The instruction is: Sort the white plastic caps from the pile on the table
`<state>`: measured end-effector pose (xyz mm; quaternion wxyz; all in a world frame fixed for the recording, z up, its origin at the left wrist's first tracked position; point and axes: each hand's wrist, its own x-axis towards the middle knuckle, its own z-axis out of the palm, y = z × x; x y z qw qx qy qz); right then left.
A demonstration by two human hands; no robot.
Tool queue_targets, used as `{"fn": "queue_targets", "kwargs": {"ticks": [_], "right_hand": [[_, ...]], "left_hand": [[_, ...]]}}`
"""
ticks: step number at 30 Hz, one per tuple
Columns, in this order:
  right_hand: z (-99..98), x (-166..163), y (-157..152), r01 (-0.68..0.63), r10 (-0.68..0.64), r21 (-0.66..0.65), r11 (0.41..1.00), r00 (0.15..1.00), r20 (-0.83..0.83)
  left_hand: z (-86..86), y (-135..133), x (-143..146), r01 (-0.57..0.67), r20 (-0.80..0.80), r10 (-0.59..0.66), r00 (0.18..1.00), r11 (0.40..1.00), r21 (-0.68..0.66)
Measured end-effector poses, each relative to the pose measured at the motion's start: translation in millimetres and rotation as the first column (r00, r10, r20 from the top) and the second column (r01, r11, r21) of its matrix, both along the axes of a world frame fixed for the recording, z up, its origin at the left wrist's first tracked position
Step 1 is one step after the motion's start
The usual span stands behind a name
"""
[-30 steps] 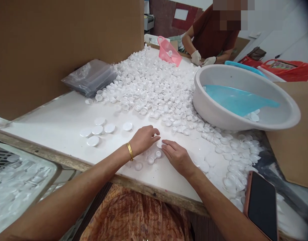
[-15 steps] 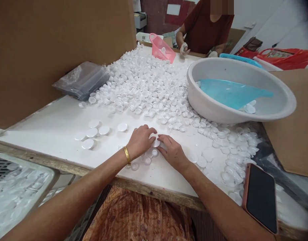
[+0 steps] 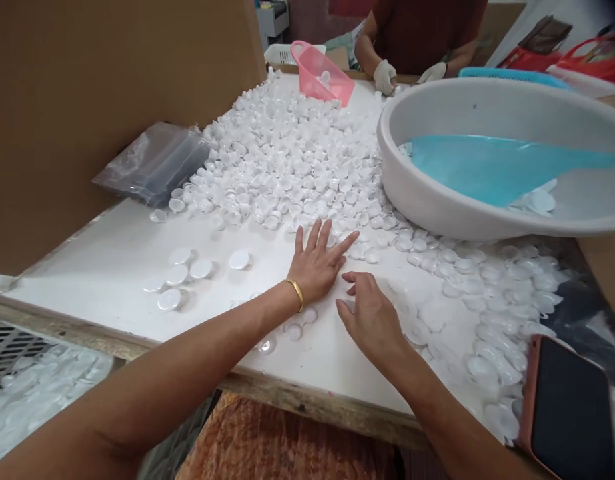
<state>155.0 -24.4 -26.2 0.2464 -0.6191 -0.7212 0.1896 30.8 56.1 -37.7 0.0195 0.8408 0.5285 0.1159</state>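
Observation:
My left hand [image 3: 318, 263], with a gold bangle on its wrist, is spread palm down over the white table, fingertips at the near edge of a heap of small white plastic caps [image 3: 287, 167]. Its palm hides whatever lies beneath. Close on its right, my right hand [image 3: 370, 317] has thumb and forefinger apart, and nothing shows between them. Several round white lids [image 3: 201, 269] stand to the left. Small clear discs [image 3: 294, 332] lie below my left wrist. Thin translucent discs [image 3: 435, 312] are strewn to the right of my right hand.
A grey basin [image 3: 412, 200] holding a blue sheet [image 3: 477, 167] stands at right. A phone [image 3: 570, 407] lies at front right. Plastic bags [image 3: 155, 163] rest by a cardboard wall [image 3: 112, 67]. A pink scoop [image 3: 320, 77] and a co-worker's gloved hands [image 3: 385, 77] are at the back.
My hands have parted from the white lid they both held. My left hand has moved right and forward, spreading its fingers; my right has shifted right and slightly nearer. The view has turned.

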Motion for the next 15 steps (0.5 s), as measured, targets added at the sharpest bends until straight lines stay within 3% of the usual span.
{"fn": "queue_targets", "kwargs": {"ticks": [3,7,12,15], "right_hand": [[6.8,-1,-1,0.017,-0.017,-0.067,0.998,1.000,-0.005],[13.2,-5,1,0.006,-0.009,-0.062,0.998,0.999,-0.040],[5.5,-6,5,-0.008,0.001,-0.058,0.998,0.993,-0.120],[0.7,-2,9,0.019,-0.031,-0.058,0.998,0.975,-0.219]], "left_hand": [[2.0,0,0,0.038,-0.019,-0.038,0.999,0.999,-0.010],[4.4,-1,0,0.023,-0.036,-0.024,0.999,1.000,-0.019],[3.2,-1,2,0.009,-0.040,-0.011,0.999,0.999,-0.041],[4.4,3,-3,-0.070,-0.028,0.069,0.997,0.996,-0.047]]}}
